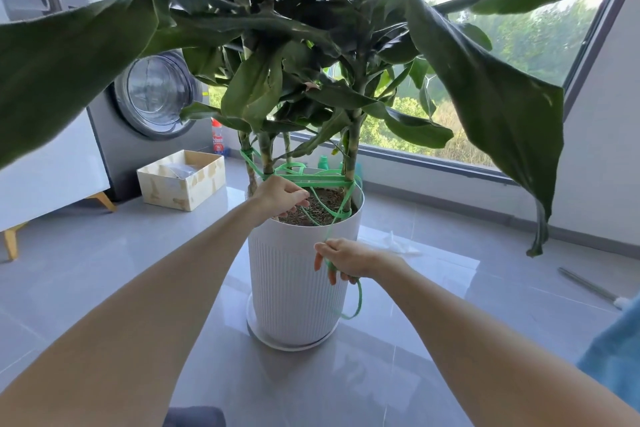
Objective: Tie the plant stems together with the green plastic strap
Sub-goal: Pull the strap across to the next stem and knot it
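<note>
Risk, my guess: green plastic strap (313, 179) sits in loose wraps round plant stems (351, 152) just above pot (294, 274) rim, ctr frame. An uneven tug could slide the wraps down or bend a stem. Left hand (280, 196): fingers curled, pinching strap at rim. Right hand (346, 258), lower ctr-right: fingers closed round the tail w/ slack loop hanging below.
</note>
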The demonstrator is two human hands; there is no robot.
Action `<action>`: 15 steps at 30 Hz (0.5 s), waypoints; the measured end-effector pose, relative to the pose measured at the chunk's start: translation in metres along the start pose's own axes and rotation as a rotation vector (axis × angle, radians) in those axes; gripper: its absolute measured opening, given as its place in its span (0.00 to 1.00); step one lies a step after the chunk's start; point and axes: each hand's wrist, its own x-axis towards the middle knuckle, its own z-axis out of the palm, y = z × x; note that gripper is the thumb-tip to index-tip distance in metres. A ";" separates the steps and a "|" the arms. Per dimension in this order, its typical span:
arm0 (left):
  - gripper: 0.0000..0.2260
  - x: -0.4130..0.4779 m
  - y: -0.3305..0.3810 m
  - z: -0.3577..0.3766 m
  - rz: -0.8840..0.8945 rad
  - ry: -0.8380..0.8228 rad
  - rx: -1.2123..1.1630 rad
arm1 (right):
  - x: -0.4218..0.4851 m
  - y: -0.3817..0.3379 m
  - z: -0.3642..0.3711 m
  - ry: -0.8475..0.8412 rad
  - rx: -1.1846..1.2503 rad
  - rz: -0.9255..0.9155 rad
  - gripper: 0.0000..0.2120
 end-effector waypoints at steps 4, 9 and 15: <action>0.12 0.006 0.005 0.016 0.034 -0.120 0.094 | 0.004 0.004 0.001 -0.054 0.013 0.000 0.17; 0.10 0.012 0.011 0.039 0.066 -0.206 0.104 | 0.013 0.006 0.001 -0.059 0.018 -0.011 0.18; 0.10 0.015 0.009 0.045 0.121 -0.193 0.250 | 0.019 0.006 0.010 -0.064 0.036 0.002 0.19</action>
